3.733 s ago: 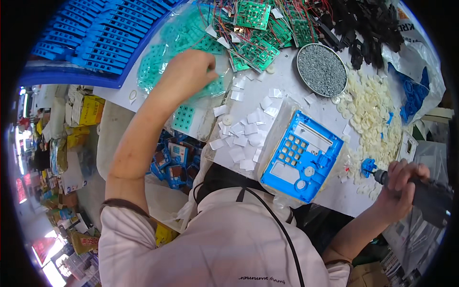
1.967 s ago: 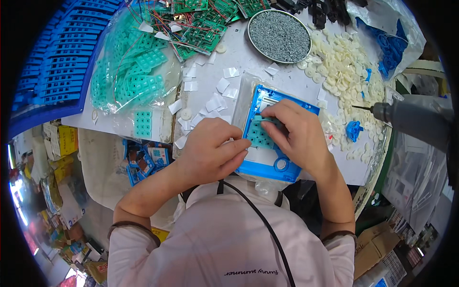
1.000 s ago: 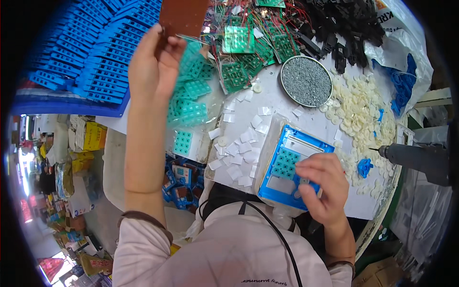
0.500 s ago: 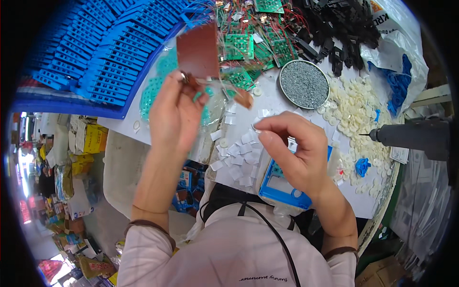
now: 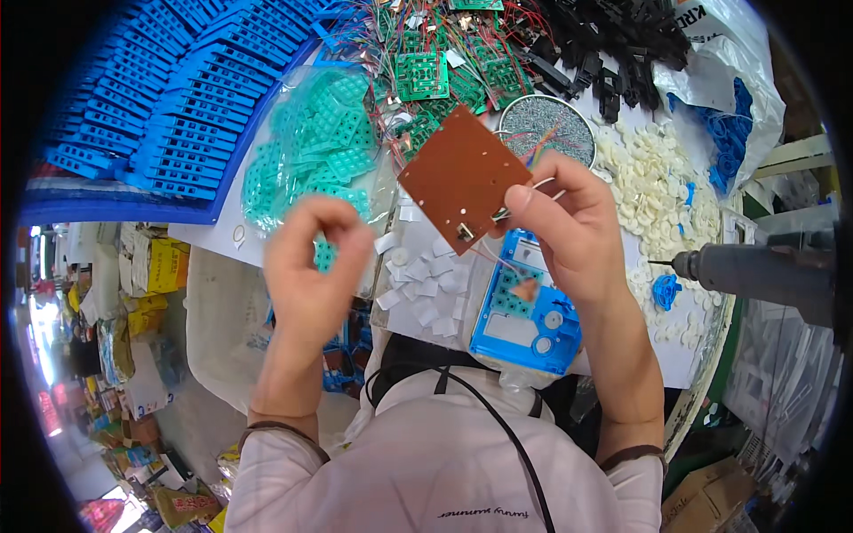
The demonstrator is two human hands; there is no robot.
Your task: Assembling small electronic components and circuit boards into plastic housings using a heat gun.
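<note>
Brown board (image 5: 462, 178), tilted on a corner, hangs above the bench (image 5: 622, 355) in the right hand (image 5: 569, 231), whose fingers pinch its right lower edge, thin wires trailing from there. Left hand (image 5: 311, 266) is just left of the board, not touching it, fingers curled loosely with nothing in them. Below the right hand lies a blue case (image 5: 524, 315) with a green keypad showing, beside scattered white squares (image 5: 422, 284). Farther off: green pads (image 5: 311, 160) in a bag, green wired boards (image 5: 426, 71), a round dish of grey bits (image 5: 551, 129), white discs (image 5: 657, 178). Blue parts (image 5: 160, 98) stack far left. A drill (image 5: 755, 271) lies at right.
</note>
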